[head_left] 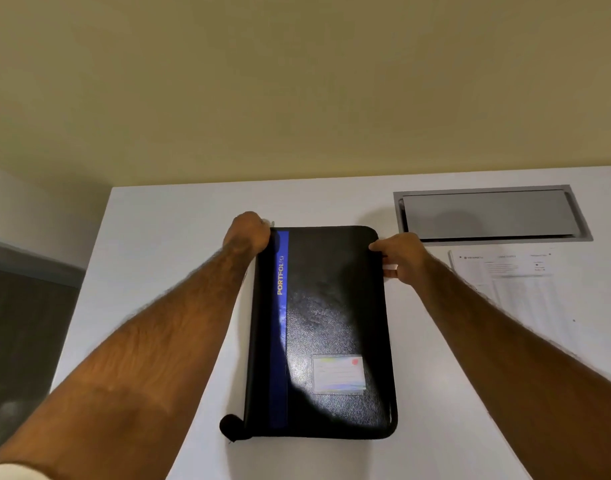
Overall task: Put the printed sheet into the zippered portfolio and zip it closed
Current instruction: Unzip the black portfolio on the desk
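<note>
A black zippered portfolio (pixel 328 317) with a blue stripe and a card label lies closed flat on the white desk (pixel 158 271). My left hand (pixel 248 233) is closed over its far left corner, where a small metal zip pull sticks out. My right hand (pixel 402 256) grips the far right edge, fingers curled around it. The printed sheet (pixel 518 289) lies flat on the desk to the right of the portfolio, apart from both hands.
A grey metal cable hatch (pixel 487 216) is set into the desk behind the sheet. The desk's left edge drops to a dark floor (pixel 23 334). A beige wall (pixel 297 81) stands right behind the desk.
</note>
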A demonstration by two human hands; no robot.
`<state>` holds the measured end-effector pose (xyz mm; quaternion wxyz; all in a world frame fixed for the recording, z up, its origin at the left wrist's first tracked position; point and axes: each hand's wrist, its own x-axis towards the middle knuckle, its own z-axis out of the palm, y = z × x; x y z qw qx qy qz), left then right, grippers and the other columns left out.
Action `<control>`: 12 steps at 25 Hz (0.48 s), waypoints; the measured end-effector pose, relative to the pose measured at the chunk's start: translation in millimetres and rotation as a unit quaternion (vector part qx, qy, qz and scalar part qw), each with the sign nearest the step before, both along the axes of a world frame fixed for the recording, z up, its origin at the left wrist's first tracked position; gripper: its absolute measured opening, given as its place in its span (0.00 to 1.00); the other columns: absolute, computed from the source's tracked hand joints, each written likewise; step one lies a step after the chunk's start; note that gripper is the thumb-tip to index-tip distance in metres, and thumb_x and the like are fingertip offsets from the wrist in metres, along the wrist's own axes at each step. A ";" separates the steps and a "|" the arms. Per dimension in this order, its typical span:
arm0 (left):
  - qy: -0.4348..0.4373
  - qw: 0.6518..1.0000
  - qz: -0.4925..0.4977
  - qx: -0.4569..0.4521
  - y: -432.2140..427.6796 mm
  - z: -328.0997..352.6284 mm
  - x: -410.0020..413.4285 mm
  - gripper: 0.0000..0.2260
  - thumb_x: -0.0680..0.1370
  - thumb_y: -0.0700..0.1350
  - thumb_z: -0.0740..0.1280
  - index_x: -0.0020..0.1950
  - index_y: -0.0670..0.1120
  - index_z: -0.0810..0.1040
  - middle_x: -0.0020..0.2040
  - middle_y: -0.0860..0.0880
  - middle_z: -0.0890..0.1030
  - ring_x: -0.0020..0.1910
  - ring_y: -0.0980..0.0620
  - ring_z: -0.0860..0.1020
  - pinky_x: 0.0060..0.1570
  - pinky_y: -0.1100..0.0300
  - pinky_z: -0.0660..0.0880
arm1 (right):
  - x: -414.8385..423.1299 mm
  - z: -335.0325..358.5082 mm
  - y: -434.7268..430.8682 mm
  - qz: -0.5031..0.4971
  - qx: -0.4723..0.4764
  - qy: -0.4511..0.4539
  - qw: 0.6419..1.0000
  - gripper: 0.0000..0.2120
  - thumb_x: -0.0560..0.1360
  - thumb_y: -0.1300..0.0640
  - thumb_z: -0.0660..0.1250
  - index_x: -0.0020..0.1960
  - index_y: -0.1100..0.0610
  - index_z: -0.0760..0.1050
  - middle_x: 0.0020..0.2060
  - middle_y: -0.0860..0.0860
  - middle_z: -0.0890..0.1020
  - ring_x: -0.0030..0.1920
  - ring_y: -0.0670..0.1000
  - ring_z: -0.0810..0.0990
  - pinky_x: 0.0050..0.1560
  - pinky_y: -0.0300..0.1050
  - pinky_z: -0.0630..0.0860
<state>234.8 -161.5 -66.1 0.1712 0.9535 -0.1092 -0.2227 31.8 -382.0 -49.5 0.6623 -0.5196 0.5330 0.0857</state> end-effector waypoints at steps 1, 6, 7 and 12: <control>0.006 1.000 0.001 0.005 -1.8 -1.3 3.2 0.15 0.81 0.46 0.61 0.56 0.36 0.80 0.60 0.36 0.81 0.59 0.37 0.78 0.57 0.51 0.74 | 1.1 -0.3 -2.1 0.000 0.000 -0.001 1.000 0.13 0.78 0.62 0.68 0.61 0.66 0.75 0.55 0.58 0.78 0.58 0.62 0.78 0.66 0.60 0.73; 0.006 0.999 0.032 0.030 -14.4 -1.7 10.9 0.18 0.79 0.52 0.65 0.60 0.40 0.78 0.62 0.40 0.80 0.59 0.39 0.78 0.55 0.51 0.74 | 4.5 -0.8 -10.2 0.006 -0.007 0.003 1.000 0.12 0.77 0.63 0.69 0.59 0.66 0.76 0.59 0.61 0.80 0.60 0.63 0.79 0.66 0.60 0.74; -0.003 0.998 0.037 0.042 -18.2 -0.5 11.1 0.18 0.79 0.53 0.66 0.60 0.41 0.78 0.61 0.40 0.81 0.58 0.39 0.79 0.53 0.51 0.74 | 5.0 -1.8 -11.6 0.009 -0.008 0.009 1.000 0.11 0.77 0.63 0.69 0.59 0.66 0.76 0.60 0.61 0.80 0.61 0.63 0.79 0.66 0.60 0.73; -0.002 0.991 0.040 0.130 -41.7 3.9 11.7 0.20 0.74 0.53 0.73 0.60 0.44 0.77 0.59 0.43 0.81 0.60 0.42 0.77 0.58 0.50 0.72 | 9.6 -0.7 -12.0 0.022 -0.023 0.036 0.999 0.05 0.79 0.63 0.65 0.45 0.61 0.75 0.55 0.58 0.80 0.55 0.60 0.80 0.63 0.55 0.75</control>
